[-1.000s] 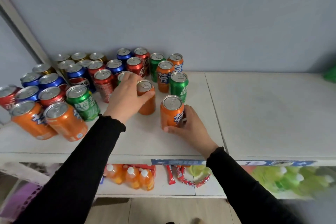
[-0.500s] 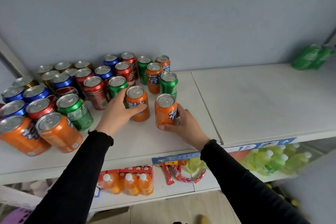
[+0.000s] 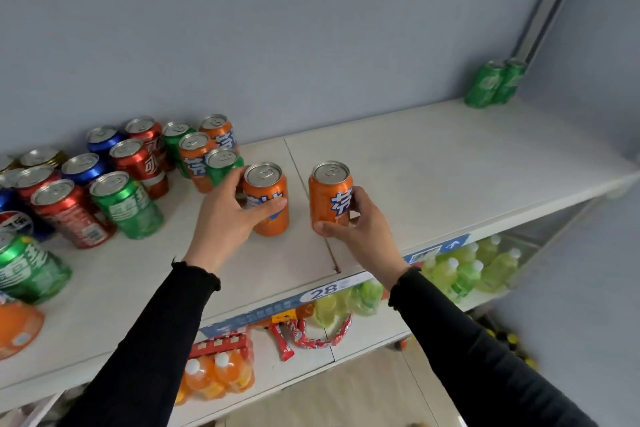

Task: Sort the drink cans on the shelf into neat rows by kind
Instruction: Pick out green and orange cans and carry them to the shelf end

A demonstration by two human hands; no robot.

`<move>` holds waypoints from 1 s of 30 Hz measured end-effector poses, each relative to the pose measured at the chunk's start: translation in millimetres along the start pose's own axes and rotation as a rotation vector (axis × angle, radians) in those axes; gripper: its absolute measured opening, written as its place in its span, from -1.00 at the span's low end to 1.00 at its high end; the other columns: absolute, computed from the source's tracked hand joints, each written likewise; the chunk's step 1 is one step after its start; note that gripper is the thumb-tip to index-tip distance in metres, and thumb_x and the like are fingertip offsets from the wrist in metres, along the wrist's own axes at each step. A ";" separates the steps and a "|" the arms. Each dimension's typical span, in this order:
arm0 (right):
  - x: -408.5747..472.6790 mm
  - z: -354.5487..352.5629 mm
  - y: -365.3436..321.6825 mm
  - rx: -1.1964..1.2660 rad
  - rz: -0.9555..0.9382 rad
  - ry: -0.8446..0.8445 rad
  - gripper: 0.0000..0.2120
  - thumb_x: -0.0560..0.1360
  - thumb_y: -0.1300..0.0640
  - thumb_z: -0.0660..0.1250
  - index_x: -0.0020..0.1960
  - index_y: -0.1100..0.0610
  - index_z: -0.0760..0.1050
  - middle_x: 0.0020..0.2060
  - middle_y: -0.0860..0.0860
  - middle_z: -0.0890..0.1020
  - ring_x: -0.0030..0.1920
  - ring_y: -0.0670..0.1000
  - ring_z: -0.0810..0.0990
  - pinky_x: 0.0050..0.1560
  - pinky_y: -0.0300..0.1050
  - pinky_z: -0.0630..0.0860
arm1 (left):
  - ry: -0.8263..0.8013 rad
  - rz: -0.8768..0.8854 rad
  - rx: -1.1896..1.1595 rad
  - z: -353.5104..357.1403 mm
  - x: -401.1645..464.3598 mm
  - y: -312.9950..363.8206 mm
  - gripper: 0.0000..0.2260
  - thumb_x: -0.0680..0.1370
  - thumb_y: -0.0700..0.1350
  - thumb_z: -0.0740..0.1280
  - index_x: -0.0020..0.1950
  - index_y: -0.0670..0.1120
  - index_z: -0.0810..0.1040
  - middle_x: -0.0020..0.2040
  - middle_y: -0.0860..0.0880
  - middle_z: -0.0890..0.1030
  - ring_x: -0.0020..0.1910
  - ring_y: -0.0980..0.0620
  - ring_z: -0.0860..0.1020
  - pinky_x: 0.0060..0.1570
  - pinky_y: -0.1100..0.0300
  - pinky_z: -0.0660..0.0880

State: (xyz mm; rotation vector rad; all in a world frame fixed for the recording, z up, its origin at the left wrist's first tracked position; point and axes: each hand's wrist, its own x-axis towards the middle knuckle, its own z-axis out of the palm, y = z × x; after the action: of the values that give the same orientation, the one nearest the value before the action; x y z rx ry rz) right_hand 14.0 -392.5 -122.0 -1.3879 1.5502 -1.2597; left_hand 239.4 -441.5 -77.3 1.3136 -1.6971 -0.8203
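My left hand (image 3: 227, 218) grips an upright orange can (image 3: 268, 199) on the white shelf (image 3: 433, 166). My right hand (image 3: 360, 229) grips a second orange can (image 3: 329, 194), a little to the right of the first. Both cans stand near the seam between the two shelf boards. To the left is a mixed cluster of cans: red (image 3: 74, 215), green (image 3: 126, 204), blue (image 3: 85, 168) and orange (image 3: 195, 159). Two green cans (image 3: 493, 83) stand together in the far right corner.
The right board of the shelf is bare apart from the corner cans. A lower shelf holds orange bottles (image 3: 214, 374), red candy strips (image 3: 311, 336) and green bottles (image 3: 464, 270). A metal upright (image 3: 547, 0) rises at the right rear.
Both hands have slid their orange cans to the right, away from the cluster and toward the seam. The view has swung right, showing the far corner and its green cans.
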 end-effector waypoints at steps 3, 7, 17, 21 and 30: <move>7.0 -52.9 15.5 -0.001 0.007 0.039 -0.44 0.32 0.04 0.62 0.23 -0.02 0.47 0.01 -0.15 0.64 -0.04 -0.29 0.56 -0.17 -0.49 0.41 | -0.023 0.013 -0.001 53.7 15.4 25.3 -0.50 0.36 0.07 0.61 0.24 0.11 0.54 0.11 0.18 0.66 0.12 0.20 0.61 0.11 0.08 0.59; 23.3 -131.4 37.9 -0.022 0.021 0.053 -0.42 0.33 0.03 0.61 0.27 -0.01 0.45 0.01 -0.18 0.61 -0.06 -0.34 0.54 -0.20 -0.51 0.40 | -0.042 0.021 -0.020 128.7 30.9 59.7 -0.52 0.37 0.04 0.61 0.24 0.09 0.56 0.10 0.17 0.67 0.09 0.22 0.61 0.04 0.17 0.57; 100.1 -269.4 75.2 -0.007 0.025 0.080 -0.44 0.35 0.10 0.59 0.26 0.05 0.42 -0.06 -0.20 0.58 -0.18 -0.44 0.53 -0.26 -0.53 0.40 | -0.064 0.003 -0.115 263.1 85.9 120.0 -0.38 0.22 0.22 0.56 0.22 0.05 0.58 0.10 0.13 0.68 0.10 0.14 0.63 0.05 0.16 0.57; 145.4 -291.6 82.7 -0.002 0.031 0.108 -0.48 0.37 0.11 0.58 0.21 -0.01 0.39 -0.09 -0.24 0.56 -0.20 -0.40 0.55 -0.28 -0.54 0.40 | -0.084 0.006 -0.118 295.3 125.2 130.7 -0.41 0.22 0.19 0.57 0.20 0.04 0.59 0.09 0.12 0.69 0.08 0.12 0.64 0.09 0.12 0.58; 253.4 -308.1 113.9 0.012 0.040 0.198 -0.41 0.33 0.09 0.61 0.27 0.05 0.43 0.04 -0.06 0.64 -0.03 -0.11 0.63 -0.06 -0.26 0.50 | -0.082 0.015 -0.101 359.5 227.9 135.5 -0.52 0.36 -0.07 0.62 0.22 -0.08 0.55 0.05 0.08 0.66 -0.07 0.26 0.59 -0.04 0.28 0.51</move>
State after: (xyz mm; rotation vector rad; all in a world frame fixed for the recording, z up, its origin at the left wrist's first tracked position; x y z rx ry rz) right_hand -355.7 -580.7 -115.5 -1.2491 1.6907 -1.4147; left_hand -167.7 -625.4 -74.2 1.2121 -1.7042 -0.9504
